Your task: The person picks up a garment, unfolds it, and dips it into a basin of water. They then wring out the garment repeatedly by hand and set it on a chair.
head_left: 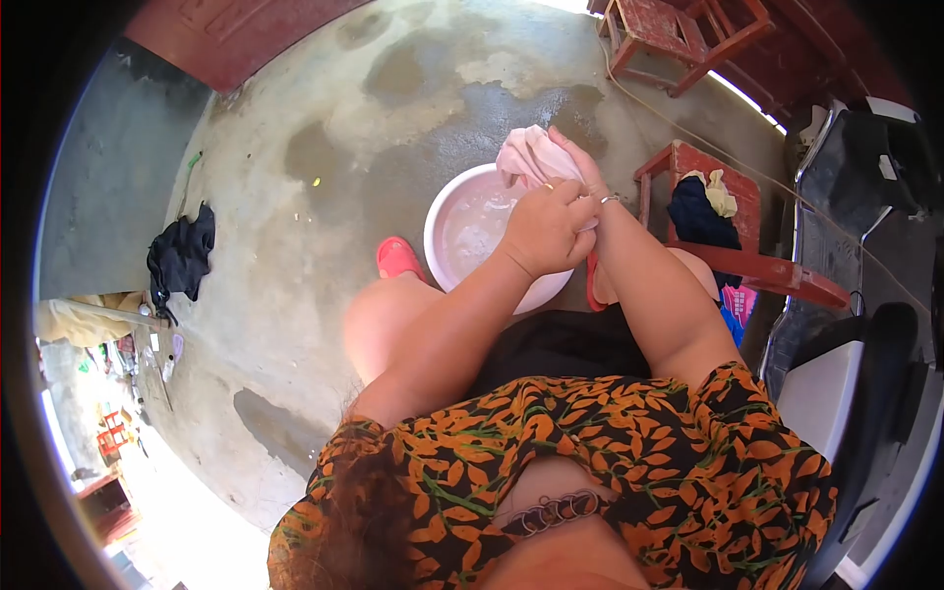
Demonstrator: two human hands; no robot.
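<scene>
A wet-looking pale pink cloth point(531, 157) is bunched up over the far right rim of a white basin point(435, 231). My left hand point(551, 228) is closed on the cloth's near end, its fingers curled in front of my right hand point(582, 167). My right hand lies along the cloth's right side and grips it; its fingers are partly hidden by the cloth and my left hand. Cloudy water point(472, 231) shows in the basin, which stands on the floor between my feet.
To the right is a red wooden stool point(678, 157) with dark and cream clothes point(703, 216) on it. Black chairs point(855, 157) stand farther right. A dark cloth point(182, 254) hangs or lies at the left. Damp patches mark the concrete floor point(295, 236).
</scene>
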